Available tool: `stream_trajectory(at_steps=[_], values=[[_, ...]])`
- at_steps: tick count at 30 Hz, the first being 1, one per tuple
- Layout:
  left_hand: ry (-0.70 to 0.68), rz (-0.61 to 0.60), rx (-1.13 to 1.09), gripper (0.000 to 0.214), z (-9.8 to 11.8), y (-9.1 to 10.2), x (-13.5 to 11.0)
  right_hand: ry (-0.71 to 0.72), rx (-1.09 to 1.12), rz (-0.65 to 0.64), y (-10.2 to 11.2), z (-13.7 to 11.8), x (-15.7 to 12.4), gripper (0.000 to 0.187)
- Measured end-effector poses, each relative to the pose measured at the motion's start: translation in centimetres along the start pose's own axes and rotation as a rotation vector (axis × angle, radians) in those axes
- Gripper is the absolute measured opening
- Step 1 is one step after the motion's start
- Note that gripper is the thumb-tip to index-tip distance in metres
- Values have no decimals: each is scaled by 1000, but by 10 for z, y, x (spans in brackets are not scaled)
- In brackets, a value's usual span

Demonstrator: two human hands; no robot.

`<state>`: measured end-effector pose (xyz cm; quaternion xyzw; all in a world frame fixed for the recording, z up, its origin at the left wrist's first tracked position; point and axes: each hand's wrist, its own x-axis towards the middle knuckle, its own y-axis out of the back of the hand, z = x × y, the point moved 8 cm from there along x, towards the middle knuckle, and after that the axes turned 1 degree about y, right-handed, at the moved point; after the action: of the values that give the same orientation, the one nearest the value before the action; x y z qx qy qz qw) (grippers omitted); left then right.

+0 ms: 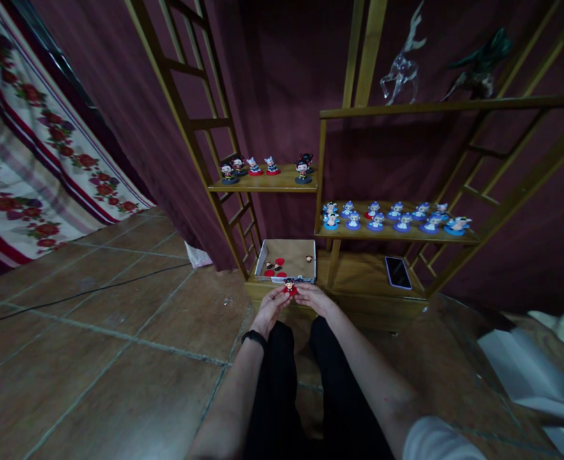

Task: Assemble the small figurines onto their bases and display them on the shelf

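Note:
Between my two hands is a small black-haired figurine [289, 285] on a red base, upright in front of the box. My left hand [273, 308] grips it from the left, and my right hand [312, 296] has its fingers closed on the right side. Just behind them a shallow cardboard box [289, 248] rests on the lowest shelf. Inside lie several small figurine pieces and red round bases [269, 273]. Part of the box's front is hidden by the figurine and my fingers.
Dark-haired figurines [303, 169] and small red-based ones [271, 165] stand on the left shelf. Several blue and purple figurines [376, 222] line the right shelf. A phone [398, 273] lies below them. A clear deer ornament [403, 70] stands above. A cable [90, 292] crosses the tiled floor.

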<state>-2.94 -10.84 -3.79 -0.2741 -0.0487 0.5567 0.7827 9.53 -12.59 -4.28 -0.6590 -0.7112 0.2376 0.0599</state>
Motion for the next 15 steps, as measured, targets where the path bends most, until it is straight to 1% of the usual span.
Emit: stream_trajectory(at_steps=[4,10,15], values=[[-39,9,0,40,0,1,2,-10,-12,-13,-1,-1,-2,26],[-96,39,63,45,2,3,5,11,-44,-130,-10,0,-3,41],[-144,41,186,52,4,-3,3,37,-25,-111,-7,2,1,46]])
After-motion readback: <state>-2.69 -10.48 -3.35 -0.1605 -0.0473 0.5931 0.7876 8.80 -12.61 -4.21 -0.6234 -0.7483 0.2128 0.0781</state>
